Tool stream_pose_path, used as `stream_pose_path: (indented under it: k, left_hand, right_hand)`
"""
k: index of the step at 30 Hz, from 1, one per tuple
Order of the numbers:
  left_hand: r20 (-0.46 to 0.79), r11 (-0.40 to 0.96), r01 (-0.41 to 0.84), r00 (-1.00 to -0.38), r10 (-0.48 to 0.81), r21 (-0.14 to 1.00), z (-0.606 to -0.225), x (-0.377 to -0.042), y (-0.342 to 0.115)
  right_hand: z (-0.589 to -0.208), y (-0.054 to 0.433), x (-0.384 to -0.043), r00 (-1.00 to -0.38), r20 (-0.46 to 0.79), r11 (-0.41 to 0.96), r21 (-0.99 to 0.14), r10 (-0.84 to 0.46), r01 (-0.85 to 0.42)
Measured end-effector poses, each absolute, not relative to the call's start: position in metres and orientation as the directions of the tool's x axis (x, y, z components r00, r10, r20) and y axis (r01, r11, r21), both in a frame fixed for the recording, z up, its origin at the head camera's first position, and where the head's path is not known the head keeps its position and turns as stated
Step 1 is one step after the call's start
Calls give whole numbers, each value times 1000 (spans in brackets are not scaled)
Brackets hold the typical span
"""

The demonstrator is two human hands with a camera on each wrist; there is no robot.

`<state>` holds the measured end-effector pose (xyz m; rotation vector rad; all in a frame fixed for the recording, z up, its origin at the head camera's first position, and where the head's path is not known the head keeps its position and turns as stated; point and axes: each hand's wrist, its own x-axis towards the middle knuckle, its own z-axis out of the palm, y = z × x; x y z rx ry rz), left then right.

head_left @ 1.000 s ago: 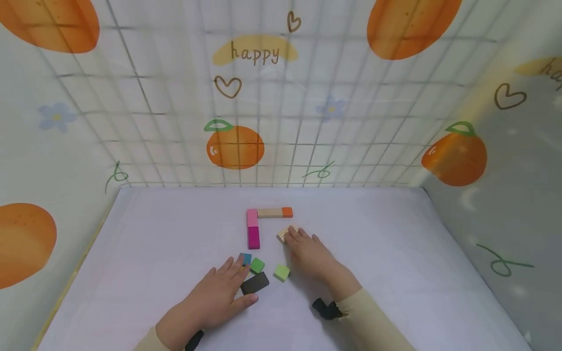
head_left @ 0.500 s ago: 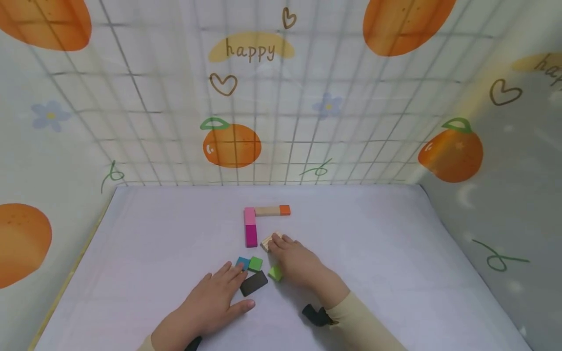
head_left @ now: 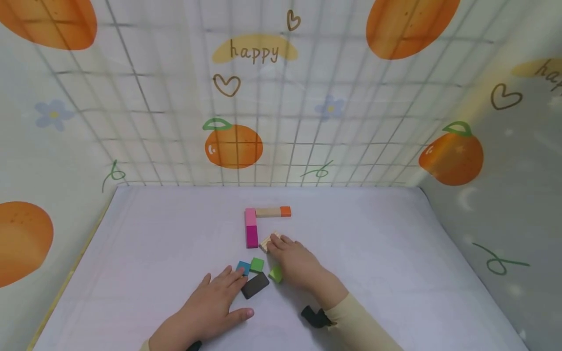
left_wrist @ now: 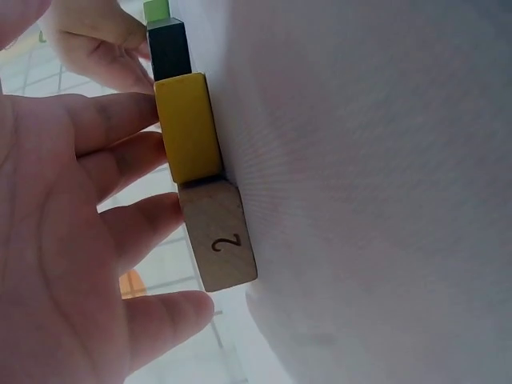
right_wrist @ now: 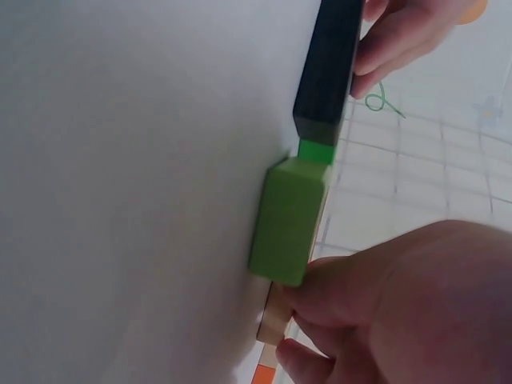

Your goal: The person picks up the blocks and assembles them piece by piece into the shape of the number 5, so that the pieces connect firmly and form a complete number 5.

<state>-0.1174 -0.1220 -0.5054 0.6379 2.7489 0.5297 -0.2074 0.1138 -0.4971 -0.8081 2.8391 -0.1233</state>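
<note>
My left hand [head_left: 212, 302] rests palm down with spread, straight fingers, its fingertips at a blue block [head_left: 243, 267]. In the left wrist view those fingers lie along a yellow block [left_wrist: 190, 128] and a wooden block marked 2 [left_wrist: 220, 236], both hidden under the hand from above. My right hand [head_left: 298, 263] pinches a ridged wooden block [head_left: 265, 243], its fingers covering much of it. A light green block [head_left: 275, 275] sits close by the right thumb. Between the hands lie a dark block [head_left: 255, 285] and a green block [head_left: 257, 264].
Farther back, a magenta block [head_left: 252, 237] and a pink block [head_left: 250, 217] stand in line. From the pink one, a plain wooden block [head_left: 268, 212] and an orange block [head_left: 286, 211] run right, forming a corner. A patterned curtain [head_left: 281, 112] encloses the white table [head_left: 351, 219].
My right hand has slid the ridged wooden block left and slightly nearer, beside the magenta block. The light green block has shifted slightly left. My left hand and the blue block have moved slightly nearer.
</note>
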Motion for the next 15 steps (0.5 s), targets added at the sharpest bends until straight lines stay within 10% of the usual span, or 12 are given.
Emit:
stream_pose_path:
  k: [15]
  left_hand:
    - [-191,838,364,-863,468,406,-506,-118,-124]
  right_hand:
    - [-498,110,-206,-847,-151,860,-113,-510,-498]
